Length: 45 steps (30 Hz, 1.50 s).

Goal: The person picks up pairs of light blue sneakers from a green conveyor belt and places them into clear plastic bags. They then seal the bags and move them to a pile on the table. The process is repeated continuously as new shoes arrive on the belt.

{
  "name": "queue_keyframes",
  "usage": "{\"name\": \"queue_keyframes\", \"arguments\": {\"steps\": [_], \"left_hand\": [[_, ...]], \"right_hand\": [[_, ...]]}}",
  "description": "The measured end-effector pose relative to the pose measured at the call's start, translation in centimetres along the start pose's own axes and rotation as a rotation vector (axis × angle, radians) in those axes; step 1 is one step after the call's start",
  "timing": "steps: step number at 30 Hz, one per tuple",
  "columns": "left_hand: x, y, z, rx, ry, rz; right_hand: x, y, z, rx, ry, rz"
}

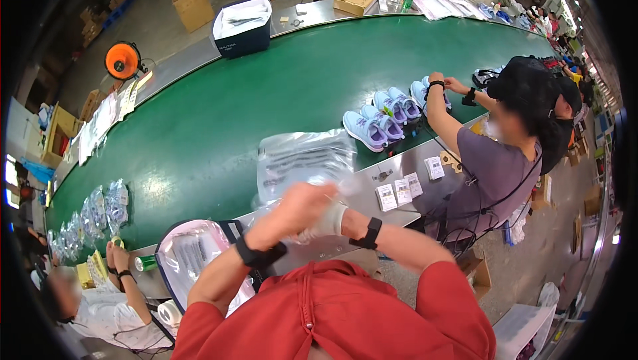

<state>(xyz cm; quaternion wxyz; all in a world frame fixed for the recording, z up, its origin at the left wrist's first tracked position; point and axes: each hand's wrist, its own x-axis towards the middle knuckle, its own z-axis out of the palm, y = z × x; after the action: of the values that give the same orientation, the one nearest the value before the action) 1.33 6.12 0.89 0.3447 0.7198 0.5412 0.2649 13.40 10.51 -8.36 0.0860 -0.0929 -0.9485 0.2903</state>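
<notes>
My left hand (297, 206) and my right hand (327, 220) meet over the steel ledge (372, 167) of a green conveyor belt (219, 114). Together they grip a crumpled clear plastic bag (332, 184). Each wrist carries a black band. Just beyond my hands a stack of flat clear plastic bags (304, 155) lies on the belt. Several lilac and blue sneakers (382, 117) stand in a row further right on the belt.
A co-worker in a grey-purple shirt (495, 167) at right handles the sneakers. Another person (113, 307) sits at lower left beside bagged items (100, 210). A plastic-lined bin (193, 254) is by my left arm. Paper tags (402, 190) lie on the ledge. A navy box (242, 26) stands across the belt.
</notes>
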Motion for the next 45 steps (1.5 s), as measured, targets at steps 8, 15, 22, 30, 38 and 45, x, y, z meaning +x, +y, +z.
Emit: {"name": "queue_keyframes", "arguments": {"steps": [8, 15, 22, 30, 38, 45], "left_hand": [[-3.5, -0.7, 6.1, -0.061, 0.248, -0.001], [-0.2, -2.5, -1.6, -0.086, 0.546, -0.223], [-0.8, -6.8, -3.4, -0.177, 0.643, -0.315], [0.7, -10.3, 1.1, -1.017, 0.744, -0.597], [-0.7, -8.1, -4.1, -0.876, 0.773, -0.411], [-0.9, -6.1, -2.1, -0.814, 0.944, -0.304]], "right_hand": [[1.8, 1.2, 2.8, -0.229, 0.042, 0.397], [11.5, 6.6, 5.1, -0.042, 0.126, 0.220], [15.5, 9.5, 8.6, -0.122, 0.535, 0.260], [1.1, 3.0, 1.2, 1.288, 0.145, 0.505], [-2.5, 5.0, -3.9, 0.348, 0.435, 0.704], [-0.3, -1.2, -5.2, -0.144, 0.702, 0.281]]}}
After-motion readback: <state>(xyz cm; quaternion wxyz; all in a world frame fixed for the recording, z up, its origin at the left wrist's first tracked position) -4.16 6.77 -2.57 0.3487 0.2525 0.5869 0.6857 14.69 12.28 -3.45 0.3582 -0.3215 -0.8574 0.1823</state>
